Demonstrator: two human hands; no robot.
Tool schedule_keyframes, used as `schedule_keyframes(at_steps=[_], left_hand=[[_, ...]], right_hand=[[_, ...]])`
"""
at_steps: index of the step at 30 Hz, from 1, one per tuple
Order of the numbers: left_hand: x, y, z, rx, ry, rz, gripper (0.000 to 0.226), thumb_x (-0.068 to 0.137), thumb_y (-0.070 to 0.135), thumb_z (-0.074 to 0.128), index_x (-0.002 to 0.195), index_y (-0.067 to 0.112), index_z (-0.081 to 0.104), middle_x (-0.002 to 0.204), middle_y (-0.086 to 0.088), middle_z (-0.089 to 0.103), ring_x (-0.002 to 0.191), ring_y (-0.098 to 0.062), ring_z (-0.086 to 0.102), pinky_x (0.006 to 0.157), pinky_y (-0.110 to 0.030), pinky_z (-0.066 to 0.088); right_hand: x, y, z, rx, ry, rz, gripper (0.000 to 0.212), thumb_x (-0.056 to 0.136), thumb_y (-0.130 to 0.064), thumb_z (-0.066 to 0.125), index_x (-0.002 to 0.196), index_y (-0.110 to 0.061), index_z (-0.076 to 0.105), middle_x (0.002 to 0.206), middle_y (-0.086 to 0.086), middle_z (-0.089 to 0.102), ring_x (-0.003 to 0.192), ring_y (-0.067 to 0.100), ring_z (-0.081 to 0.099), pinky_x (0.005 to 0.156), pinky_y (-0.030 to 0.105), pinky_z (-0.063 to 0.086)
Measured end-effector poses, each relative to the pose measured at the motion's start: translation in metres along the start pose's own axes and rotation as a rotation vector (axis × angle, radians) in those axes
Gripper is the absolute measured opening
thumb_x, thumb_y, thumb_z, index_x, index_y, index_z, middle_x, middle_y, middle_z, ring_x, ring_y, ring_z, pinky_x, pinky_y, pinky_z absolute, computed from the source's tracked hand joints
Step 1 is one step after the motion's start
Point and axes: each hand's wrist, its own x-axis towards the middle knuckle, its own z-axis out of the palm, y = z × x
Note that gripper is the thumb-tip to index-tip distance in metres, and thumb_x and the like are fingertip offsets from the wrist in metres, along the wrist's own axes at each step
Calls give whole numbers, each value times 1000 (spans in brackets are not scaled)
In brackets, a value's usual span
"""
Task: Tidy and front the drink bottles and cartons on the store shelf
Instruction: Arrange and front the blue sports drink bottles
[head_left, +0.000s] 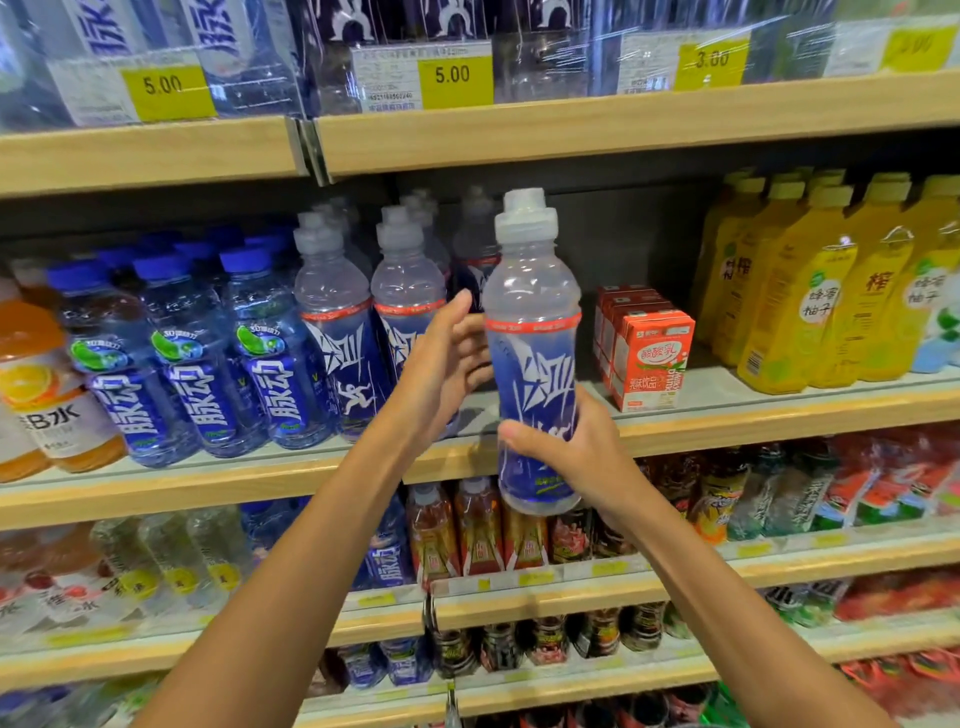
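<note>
My left hand (447, 358) is open, fingers straight, just beside the blue bottle (532, 332). My right hand (566, 447) grips that bottle low down and holds it upright in front of the shelf (727, 421). I think it should go in the gap left of the red cartons (654, 358), label facing out, close to the shelf's front edge.

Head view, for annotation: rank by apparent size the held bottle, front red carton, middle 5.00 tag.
Largest: held bottle, though nearest the camera. Then front red carton and middle 5.00 tag: alike, unranked.
</note>
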Motion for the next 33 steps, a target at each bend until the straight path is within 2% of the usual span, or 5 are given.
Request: schedule_keyframes(at_steps=[4, 12, 18, 23, 33], left_hand=[[-5, -40, -12, 670, 188, 299, 19, 99, 14, 50, 101, 5, 67, 93, -4, 69, 86, -15, 64, 80, -23, 51], [2, -90, -33, 1739, -221, 820, 38, 92, 30, 42, 101, 1, 66, 96, -12, 66, 83, -27, 64, 65, -35, 52], [11, -103, -42, 1835, -288, 897, 42, 96, 30, 37, 104, -1, 64, 99, -15, 64, 85, -29, 62, 68, -41, 53], [9, -105, -44, 1841, -256, 900, 42, 96, 30, 40, 106, -2, 64, 101, -16, 65, 89, -29, 64, 71, -40, 55], [6, -104, -42, 1801, -227, 912, 41, 95, 31, 42, 107, 0, 65, 102, -14, 66, 90, -26, 64, 72, -37, 55]], right_hand=[[27, 10, -21, -59, 163, -91, 44, 77, -19, 78, 114, -25, 54, 101, -7, 70, 91, 7, 68, 72, 16, 51], [71, 47, -42, -188, 313, -60, 55, 73, -27, 82, 118, -19, 51, 108, -5, 65, 92, -1, 65, 72, 13, 51], [78, 57, -41, -273, 309, -48, 60, 74, -30, 81, 121, -20, 45, 115, -3, 62, 103, 8, 62, 88, 27, 53], [61, 57, -32, -542, 487, -130, 75, 73, -32, 81, 131, -9, 39, 121, -1, 48, 108, 5, 48, 86, 7, 42], [100, 51, -29, -726, 589, 42, 44, 83, -22, 73, 114, -3, 47, 122, 14, 58, 112, 26, 56, 78, 19, 35]])
